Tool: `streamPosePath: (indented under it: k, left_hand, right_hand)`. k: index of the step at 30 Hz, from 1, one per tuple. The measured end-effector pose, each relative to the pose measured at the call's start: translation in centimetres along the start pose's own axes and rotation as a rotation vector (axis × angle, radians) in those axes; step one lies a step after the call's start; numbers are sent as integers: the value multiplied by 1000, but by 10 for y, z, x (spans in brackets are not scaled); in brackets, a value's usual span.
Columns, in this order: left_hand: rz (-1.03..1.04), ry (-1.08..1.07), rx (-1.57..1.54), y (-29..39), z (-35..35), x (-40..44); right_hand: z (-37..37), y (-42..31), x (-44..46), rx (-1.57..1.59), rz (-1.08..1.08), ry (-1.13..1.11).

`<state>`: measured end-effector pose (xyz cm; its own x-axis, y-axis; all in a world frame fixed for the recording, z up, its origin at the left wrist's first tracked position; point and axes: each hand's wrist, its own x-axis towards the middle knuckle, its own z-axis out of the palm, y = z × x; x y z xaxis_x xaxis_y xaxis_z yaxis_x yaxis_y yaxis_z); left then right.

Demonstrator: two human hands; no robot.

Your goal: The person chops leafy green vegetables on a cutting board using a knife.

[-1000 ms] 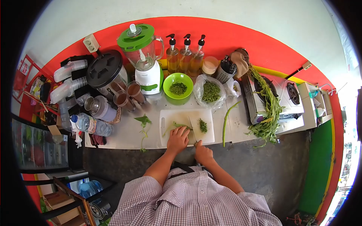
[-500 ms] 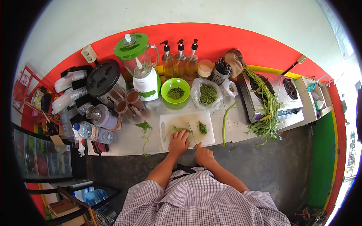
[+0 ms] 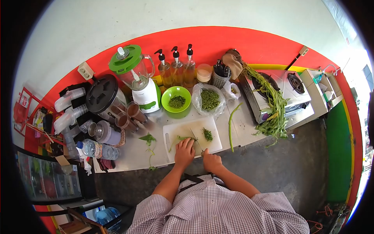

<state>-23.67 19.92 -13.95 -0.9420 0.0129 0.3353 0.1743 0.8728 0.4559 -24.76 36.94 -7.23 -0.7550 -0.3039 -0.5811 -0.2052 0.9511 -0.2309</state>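
Note:
My left hand (image 3: 184,152) presses green stems (image 3: 183,137) onto the white cutting board (image 3: 177,128), its fingers bent and close together. In my right hand (image 3: 212,162) is the handle of a knife (image 3: 196,141), whose blade lies across the board beside the left fingertips. To the right of the blade sits a small pile of chopped greens (image 3: 207,135). Behind the board are a green bowl (image 3: 176,113) with chopped greens inside and a clear plastic bag (image 3: 217,109) holding more of them.
A blender (image 3: 145,93), pump bottles (image 3: 177,72) and brown-filled cups (image 3: 125,121) stand behind. Leafy stalks (image 3: 274,117) hang over the stove (image 3: 300,97). One long green stem (image 3: 230,128) lies right of the board, a leafy sprig (image 3: 149,146) left. A water bottle (image 3: 97,150) rests farther left.
The camera view has shifted and tilted slightly. Both hands remain at the board, the left on the stems and the right on the knife.

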Motion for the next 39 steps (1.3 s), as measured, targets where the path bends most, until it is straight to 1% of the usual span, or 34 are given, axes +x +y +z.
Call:
streamPosePath:
  k: [2,5,8,11,12,14,17,20,21,23,26,27,29,32,35,39]
  left_hand:
    - [-8,8,-4,-1,1,0]
    - [-12,4,0,-3,3,-1]
    - [3,13,-8,-3,3,-1]
    - [2,3,-7,-3,1,-1]
    - [7,1,-4,-4,2,-1]
    - [2,8,8,-4,4,-1]
    - [-8,-2,-18,-1,-1,1]
    - [-8,10,-6,-2,1,0]
    - [-3,10,-2,-2,1,0]
    - [-4,25,0,-3,3,-1]
    - [-14,-2,-10,0,-1,0]
    - [-15,1,-11,0,-1,1]
    - [6,22,-18,-1,-1,0]
    - [-12,16,-32,0,-2,0]
    - [-9,33,-28,-2,0,-2]
    - [-5,41,-34,-4,1,-4]
  right_hand:
    - [-8,-3,-6,-10,-4,-6]
    - [16,-4,-6,-11,5,57]
    - [13,2,5,-39,-22,39]
    - [-8,-3,-1,-21,-37,0]
    - [-3,-4,-2,-16,-37,3]
    - [11,-4,-3,-30,-17,102]
    - [17,3,6,-53,-58,84]
    - [4,2,7,-50,-62,58]
    - [6,0,5,-46,-62,62]
    - [13,-4,-4,-20,-24,139]
    - [27,3,6,-38,-28,128]
    - [20,4,6,-41,-29,130]
    - [-3,-1,2,-50,-59,48]
    - [-1,-4,-3,-50,-57,58]
    - [31,1,4,-24,1,119]
    - [-2,-3,-3,-53,-40,53]
